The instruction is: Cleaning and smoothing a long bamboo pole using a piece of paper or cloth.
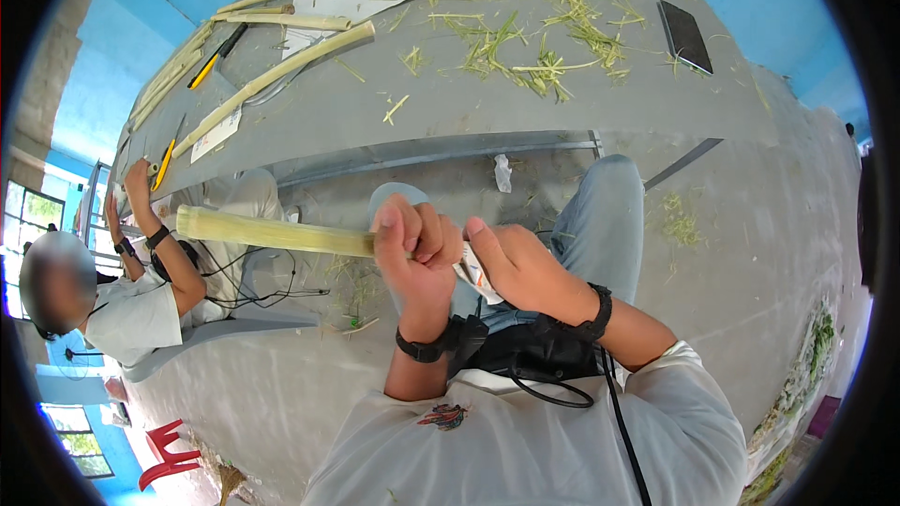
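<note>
A pale green bamboo stick (272, 231) lies level across my lap, its far end pointing left. My left hand (415, 248) is closed round it near its right end. Right beside that fist, my right hand (517, 267) is closed on a folded piece of white printed paper (477, 275), at the stick's right end. The fingers hide that end, so I cannot tell how far the paper wraps it. Both hands are close together above my knees, below the front edge of the grey table (412, 112).
More bamboo sticks (281, 70), a yellow-and-black cutter (217, 56), green shavings (525, 56) and a dark flat phone-like object (685, 37) lie on the table. At left, another person (141, 305) works with a yellow-handled tool (166, 161). A red chair (169, 454) stands at lower left.
</note>
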The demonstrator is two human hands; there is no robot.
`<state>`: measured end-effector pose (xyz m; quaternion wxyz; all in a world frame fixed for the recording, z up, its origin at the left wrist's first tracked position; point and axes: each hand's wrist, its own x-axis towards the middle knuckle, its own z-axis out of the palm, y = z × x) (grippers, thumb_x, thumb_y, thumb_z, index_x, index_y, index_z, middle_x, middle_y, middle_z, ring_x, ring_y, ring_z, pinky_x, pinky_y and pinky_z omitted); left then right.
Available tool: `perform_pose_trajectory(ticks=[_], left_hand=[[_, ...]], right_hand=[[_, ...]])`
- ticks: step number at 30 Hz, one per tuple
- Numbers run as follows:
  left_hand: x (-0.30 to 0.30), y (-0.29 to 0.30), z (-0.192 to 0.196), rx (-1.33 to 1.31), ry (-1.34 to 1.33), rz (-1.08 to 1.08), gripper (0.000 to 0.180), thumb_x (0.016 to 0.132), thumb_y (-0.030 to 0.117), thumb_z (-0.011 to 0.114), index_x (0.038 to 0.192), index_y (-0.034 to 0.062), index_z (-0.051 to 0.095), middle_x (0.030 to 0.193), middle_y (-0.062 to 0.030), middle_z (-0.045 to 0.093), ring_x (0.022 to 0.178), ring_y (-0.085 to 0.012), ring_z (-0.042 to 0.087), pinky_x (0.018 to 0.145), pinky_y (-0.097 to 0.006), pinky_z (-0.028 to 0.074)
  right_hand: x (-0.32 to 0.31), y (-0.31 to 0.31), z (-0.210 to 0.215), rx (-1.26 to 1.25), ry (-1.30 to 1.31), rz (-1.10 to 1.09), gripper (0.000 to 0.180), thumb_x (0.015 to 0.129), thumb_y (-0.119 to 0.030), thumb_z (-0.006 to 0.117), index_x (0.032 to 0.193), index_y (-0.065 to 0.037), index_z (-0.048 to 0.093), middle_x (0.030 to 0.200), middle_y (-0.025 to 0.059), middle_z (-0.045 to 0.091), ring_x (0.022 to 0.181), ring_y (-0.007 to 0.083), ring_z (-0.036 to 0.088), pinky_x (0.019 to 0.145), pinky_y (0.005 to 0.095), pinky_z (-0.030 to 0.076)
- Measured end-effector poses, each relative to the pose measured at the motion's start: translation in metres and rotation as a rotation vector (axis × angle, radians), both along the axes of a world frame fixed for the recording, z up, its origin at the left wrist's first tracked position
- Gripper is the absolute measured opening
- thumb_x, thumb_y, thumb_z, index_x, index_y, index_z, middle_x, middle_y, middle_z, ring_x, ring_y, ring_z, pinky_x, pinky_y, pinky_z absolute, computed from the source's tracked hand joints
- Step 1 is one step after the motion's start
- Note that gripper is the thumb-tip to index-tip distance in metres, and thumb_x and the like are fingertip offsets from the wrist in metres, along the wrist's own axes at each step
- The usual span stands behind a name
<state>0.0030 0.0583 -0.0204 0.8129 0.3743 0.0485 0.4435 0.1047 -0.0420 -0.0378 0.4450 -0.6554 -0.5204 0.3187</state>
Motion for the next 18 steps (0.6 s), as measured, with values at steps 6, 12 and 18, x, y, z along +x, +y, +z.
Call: perform_pose_trajectory(ticks=[6, 12, 18], left_hand=[[-0.007, -0.001, 0.002, 0.105, -0.040, -0.003, 0.037, 0.103, 0.031, 0.038, 0.071, 0.0145, 0.030, 0.052, 0.0035, 0.025, 0.042, -0.0069, 0.018, 0.040, -0.026, 0.016], [-0.008, 0.010, 0.005, 0.081, -0.095, 0.006, 0.036, 0.103, 0.031, 0.037, 0.072, 0.0136, 0.031, 0.052, 0.0034, 0.025, 0.042, -0.0069, 0.017, 0.039, -0.026, 0.017], [0.000, 0.005, -0.004, 0.168, -0.068, -0.014, 0.037, 0.104, 0.032, 0.037, 0.071, 0.0131, 0.032, 0.053, 0.0019, 0.027, 0.043, -0.0077, 0.018, 0.040, -0.026, 0.017]], right_hand=[[0.010, -0.003, -0.007, 0.078, -0.006, 0.027, 0.057, 0.107, -0.035, 0.029, 0.074, 0.003, 0.053, 0.062, 0.0220, 0.053, 0.057, 0.0398, 0.047, 0.058, 0.0442, 0.040], [0.012, -0.004, 0.009, -0.040, 0.034, 0.034, 0.051, 0.106, -0.033, 0.029, 0.077, 0.001, 0.052, 0.064, 0.0203, 0.054, 0.063, 0.0411, 0.049, 0.061, 0.0461, 0.041], [-0.004, 0.006, 0.012, 0.118, -0.013, -0.012, 0.042, 0.105, -0.028, 0.031, 0.079, -0.001, 0.050, 0.068, 0.0204, 0.054, 0.068, 0.0438, 0.051, 0.063, 0.0490, 0.041]])
